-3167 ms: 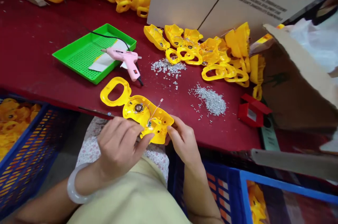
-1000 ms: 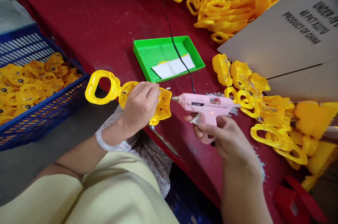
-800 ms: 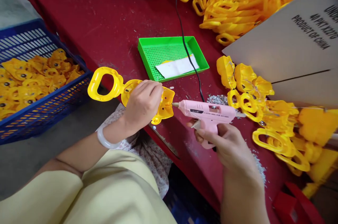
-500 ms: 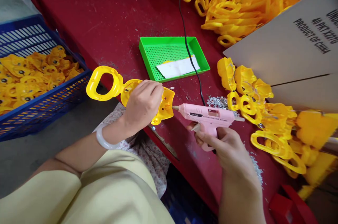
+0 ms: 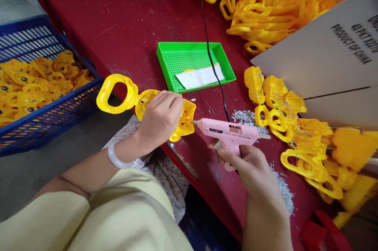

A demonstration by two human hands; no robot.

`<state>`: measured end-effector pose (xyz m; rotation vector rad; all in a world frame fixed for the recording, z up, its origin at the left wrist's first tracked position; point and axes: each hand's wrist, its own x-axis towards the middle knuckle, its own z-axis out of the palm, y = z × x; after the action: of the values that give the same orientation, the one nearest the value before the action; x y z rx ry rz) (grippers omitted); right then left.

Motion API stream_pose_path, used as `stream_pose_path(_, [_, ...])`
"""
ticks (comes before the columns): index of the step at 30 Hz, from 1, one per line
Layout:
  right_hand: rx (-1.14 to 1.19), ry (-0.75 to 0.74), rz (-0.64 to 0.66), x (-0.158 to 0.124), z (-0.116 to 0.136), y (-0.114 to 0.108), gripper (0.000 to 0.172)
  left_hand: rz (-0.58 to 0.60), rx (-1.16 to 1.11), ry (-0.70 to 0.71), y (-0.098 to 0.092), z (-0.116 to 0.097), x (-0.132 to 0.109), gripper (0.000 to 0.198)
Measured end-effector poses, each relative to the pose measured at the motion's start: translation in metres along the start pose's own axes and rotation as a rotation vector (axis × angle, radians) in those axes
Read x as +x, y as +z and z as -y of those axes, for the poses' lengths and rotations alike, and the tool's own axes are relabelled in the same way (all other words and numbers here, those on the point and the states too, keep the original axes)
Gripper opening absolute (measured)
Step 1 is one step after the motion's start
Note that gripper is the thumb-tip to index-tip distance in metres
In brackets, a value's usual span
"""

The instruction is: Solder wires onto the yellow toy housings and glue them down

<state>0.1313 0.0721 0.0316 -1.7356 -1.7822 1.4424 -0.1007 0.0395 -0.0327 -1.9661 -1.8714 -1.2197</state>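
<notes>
My left hand (image 5: pixel 159 119) grips a yellow plastic moulded toy shell (image 5: pixel 186 123) with a ring handle (image 5: pixel 116 93), its palm covering the middle of the piece. My right hand (image 5: pixel 251 178) holds a pink hot glue gun (image 5: pixel 227 132) by its handle, level with the table. The gun's metal nozzle (image 5: pixel 194 122) points left and sits just off the shell's right edge; I cannot tell whether they touch. A white bangle (image 5: pixel 116 155) circles my left wrist.
A green perforated tray (image 5: pixel 174 66) holding white paper stands beyond the hands, with a black cord (image 5: pixel 211 56) crossing it. Heaped yellow parts (image 5: pixel 274 125) and printed cardboard (image 5: pixel 325 58) lie right. Silver granules (image 5: pixel 246 117) are scattered nearby. A blue crate (image 5: pixel 44 34) of yellow parts sits left.
The glue gun has left the table and is in my right hand, its nozzle now close to the shell. My left hand has shifted its hold, covering the shell's middle. The view has turned.
</notes>
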Motion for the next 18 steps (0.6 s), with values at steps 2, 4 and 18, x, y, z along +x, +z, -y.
stream_pose_path(2, [-0.013, -0.022, -0.01, -0.002, 0.001, 0.001, 0.025, -0.005, 0.0, -0.003, 0.0, 0.0, 0.0, 0.018])
stream_pose_path(4, [-0.039, -0.049, -0.018, -0.003, 0.002, 0.002, 0.025, -0.011, 0.006, -0.001, 0.0, 0.0, 0.001, 0.018])
stream_pose_path(18, [-0.186, -0.299, -0.075, -0.016, 0.013, 0.012, 0.02, -0.029, 0.021, -0.002, 0.002, 0.0, -0.001, 0.018])
